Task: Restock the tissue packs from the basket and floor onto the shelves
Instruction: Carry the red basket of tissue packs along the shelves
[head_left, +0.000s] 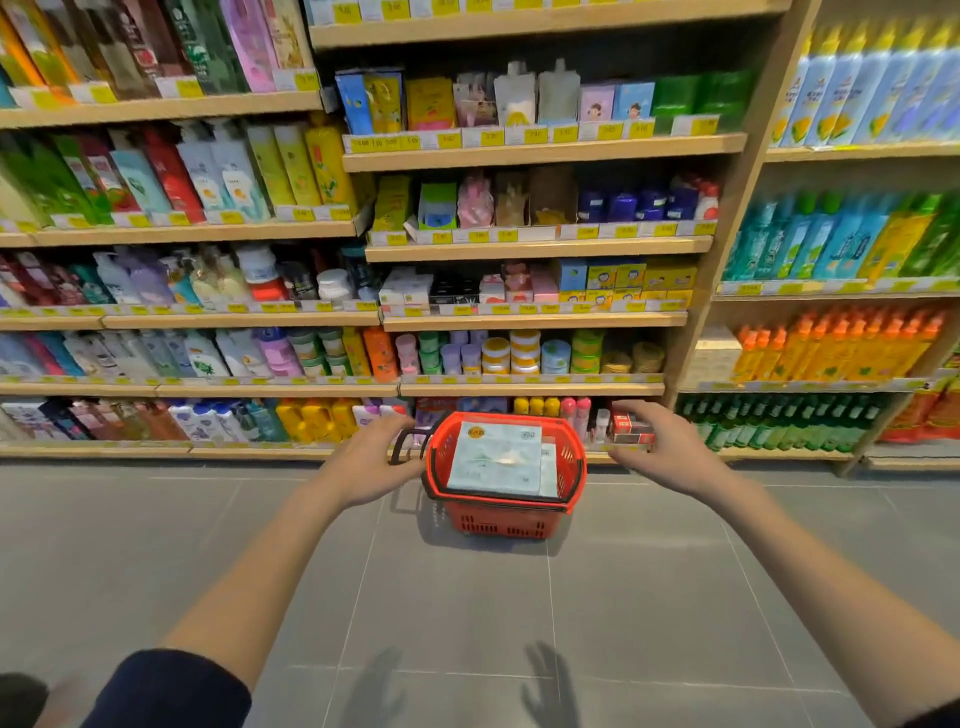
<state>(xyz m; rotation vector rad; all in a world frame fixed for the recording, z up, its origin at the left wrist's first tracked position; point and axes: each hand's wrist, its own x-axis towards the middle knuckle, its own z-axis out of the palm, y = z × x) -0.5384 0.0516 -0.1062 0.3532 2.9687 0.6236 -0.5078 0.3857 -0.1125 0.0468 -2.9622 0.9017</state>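
L hand (371, 462) is out flat, palm down, fingers straight & relaxed, gripping nothing. It sits at 9 o'clock of the basket (498, 522), just beside the black handle (402, 448) that sticks out on that side; can't tell if the fingertips touch the handle. R hand (660, 452) is likewise loose, fingers spread, nothing in it, at 3 o'clock of the basket & clear of the rim. Both forearms reach fwd from 6 o'clock, w/ a dark sleeve (171, 691) pushed up on the L arm.

The basket is red plastic, standing upright on the grey tiled floor (467, 613) btwn the two hands. A pale blue-green tissue pack (493, 457) lies flat on top inside it and fills most of the opening. The edge of another pack (548, 467) shows at its 3 o'clock side. How many lie below is hidden.

At 12 o'clock of the basket stand wooden shelves (530, 389), packed w/ bottles, jars & boxes, yellow price tags along the front edges. The bottom shelf is just behind the basket. At 6 o'clock, two hand shadows (545, 686) fall on the tiles.
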